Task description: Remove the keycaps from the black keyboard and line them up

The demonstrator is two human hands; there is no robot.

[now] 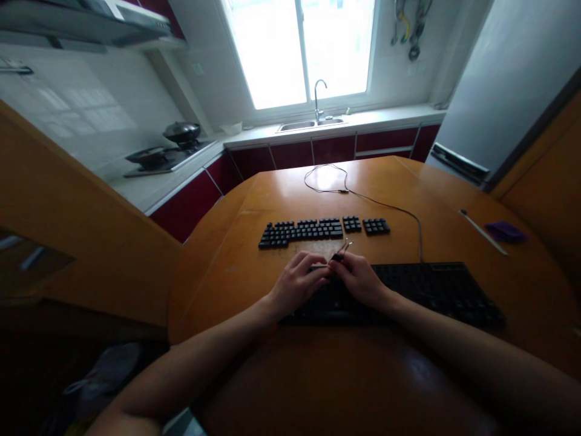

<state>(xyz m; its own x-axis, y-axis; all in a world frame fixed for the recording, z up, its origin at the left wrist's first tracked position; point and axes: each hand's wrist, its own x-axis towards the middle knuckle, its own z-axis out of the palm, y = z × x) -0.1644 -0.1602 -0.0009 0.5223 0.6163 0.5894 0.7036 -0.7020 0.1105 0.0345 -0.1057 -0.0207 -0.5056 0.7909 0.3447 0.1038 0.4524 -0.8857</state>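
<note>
A black keyboard (422,290) lies on the table under my hands, its keycaps off at least over much of it; the rest is too dark to tell. My right hand (361,275) is closed on a small dark tool with thin wire prongs, which looks like a keycap puller (338,257), prongs pointing up and away. My left hand (299,281) meets it from the left, thumb and fingers pinched at the puller's near end. Whatever sits between those fingertips is too small to make out. Beyond my hands, black keycaps (313,230) stand in rows, sorted into three blocks.
The keyboard's cable (385,204) runs back into a loop on the wooden table (218,266). To the right lie a thin brush-like stick (483,232) and a purple cloth (505,231). Behind are a sink (297,126), stove pans (149,157) and a fridge (508,91).
</note>
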